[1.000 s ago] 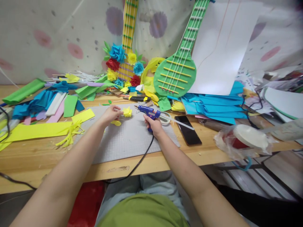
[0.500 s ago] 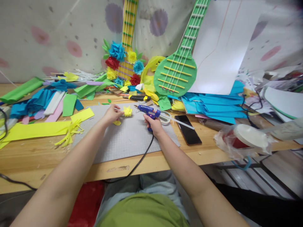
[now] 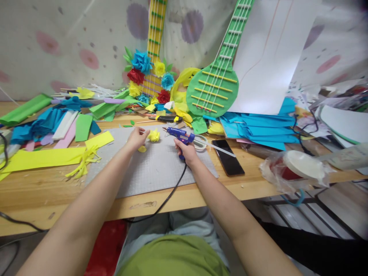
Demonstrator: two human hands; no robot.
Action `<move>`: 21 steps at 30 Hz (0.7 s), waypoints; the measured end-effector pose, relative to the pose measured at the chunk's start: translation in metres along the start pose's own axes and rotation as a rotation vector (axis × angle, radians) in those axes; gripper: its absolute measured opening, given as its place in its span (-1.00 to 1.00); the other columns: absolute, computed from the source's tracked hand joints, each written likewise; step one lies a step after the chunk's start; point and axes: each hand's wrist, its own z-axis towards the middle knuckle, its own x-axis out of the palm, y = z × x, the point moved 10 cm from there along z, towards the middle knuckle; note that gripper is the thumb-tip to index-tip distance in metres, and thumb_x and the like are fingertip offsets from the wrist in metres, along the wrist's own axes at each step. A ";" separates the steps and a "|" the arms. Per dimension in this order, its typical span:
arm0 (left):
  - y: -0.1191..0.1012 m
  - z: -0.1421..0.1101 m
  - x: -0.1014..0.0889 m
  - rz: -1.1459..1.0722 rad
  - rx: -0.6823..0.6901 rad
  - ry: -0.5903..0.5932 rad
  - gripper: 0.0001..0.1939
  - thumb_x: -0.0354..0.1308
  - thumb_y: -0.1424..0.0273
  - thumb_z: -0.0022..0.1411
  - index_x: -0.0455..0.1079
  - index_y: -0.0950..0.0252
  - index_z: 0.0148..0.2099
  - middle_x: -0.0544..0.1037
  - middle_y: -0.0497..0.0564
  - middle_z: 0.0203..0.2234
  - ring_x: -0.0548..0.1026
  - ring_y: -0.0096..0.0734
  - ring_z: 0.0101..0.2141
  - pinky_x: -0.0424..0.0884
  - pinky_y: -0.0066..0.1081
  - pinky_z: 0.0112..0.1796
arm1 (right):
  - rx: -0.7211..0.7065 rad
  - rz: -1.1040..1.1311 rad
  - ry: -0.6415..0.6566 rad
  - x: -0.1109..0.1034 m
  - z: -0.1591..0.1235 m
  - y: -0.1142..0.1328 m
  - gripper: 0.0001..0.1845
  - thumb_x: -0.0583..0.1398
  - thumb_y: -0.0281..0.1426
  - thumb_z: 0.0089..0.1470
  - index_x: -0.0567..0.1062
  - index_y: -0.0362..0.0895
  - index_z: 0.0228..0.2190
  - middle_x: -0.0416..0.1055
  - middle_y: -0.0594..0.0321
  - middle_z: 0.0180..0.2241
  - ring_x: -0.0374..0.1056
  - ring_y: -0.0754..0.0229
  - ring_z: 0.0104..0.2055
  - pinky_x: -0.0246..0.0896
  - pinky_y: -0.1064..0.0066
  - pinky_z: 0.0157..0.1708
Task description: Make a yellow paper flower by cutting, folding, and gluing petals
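Note:
My left hand (image 3: 138, 138) is closed in a pinch at the thin stem end of a yellow paper flower (image 3: 154, 135), whose ruffled head points right. The stem itself is mostly hidden by the fingers. Wrapped around the handle of a blue hot glue gun (image 3: 180, 135) is my right hand (image 3: 186, 150). The gun's nozzle points left toward the flower, a short gap apart, and a white glue stick (image 3: 215, 147) juts from its back. Below the left hand, a small yellow paper petal (image 3: 142, 148) lies on the grey cutting mat (image 3: 161, 172).
Yellow crepe strips (image 3: 48, 159) lie left of the mat. A phone (image 3: 229, 158), scissors (image 3: 200, 142) and a utility knife (image 3: 165, 119) lie around it. Behind stand a green paper guitar (image 3: 212, 92) and a yellow one (image 3: 155, 38). The gun's black cord (image 3: 169, 197) crosses the table's front edge.
The yellow flower has turned slightly in my left hand, and its head shows from a different side. My right hand and the glue gun have barely moved.

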 end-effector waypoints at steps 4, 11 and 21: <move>-0.012 -0.001 0.002 0.043 0.106 0.003 -0.63 0.19 0.17 -0.07 0.26 0.27 -0.25 0.47 0.08 -0.29 0.46 -0.28 -0.26 0.36 -0.40 -0.37 | 0.003 -0.014 -0.002 -0.001 0.000 -0.002 -0.66 0.23 -0.13 -0.22 0.32 -0.15 -0.64 0.28 0.35 -0.67 0.06 0.43 -0.74 -0.06 0.53 -0.76; -0.016 -0.001 0.011 0.048 0.085 0.035 -0.62 0.25 0.28 -0.15 0.27 0.27 -0.25 0.45 -0.02 -0.43 0.46 -0.36 -0.42 0.31 -0.40 -0.41 | 0.026 -0.029 -0.010 -0.001 -0.001 -0.001 -0.66 0.22 -0.13 -0.23 0.31 -0.15 -0.66 0.27 0.35 -0.68 0.05 0.43 -0.74 -0.06 0.53 -0.76; -0.012 0.001 0.012 0.024 0.061 -0.001 -0.57 0.25 0.19 -0.18 0.25 0.25 -0.25 0.43 -0.03 -0.46 0.44 -0.40 -0.48 0.25 -0.44 -0.49 | 0.022 -0.007 -0.007 0.000 -0.002 0.000 -0.68 0.23 -0.16 -0.23 0.32 -0.15 -0.64 0.26 0.38 -0.68 0.05 0.44 -0.76 -0.07 0.52 -0.75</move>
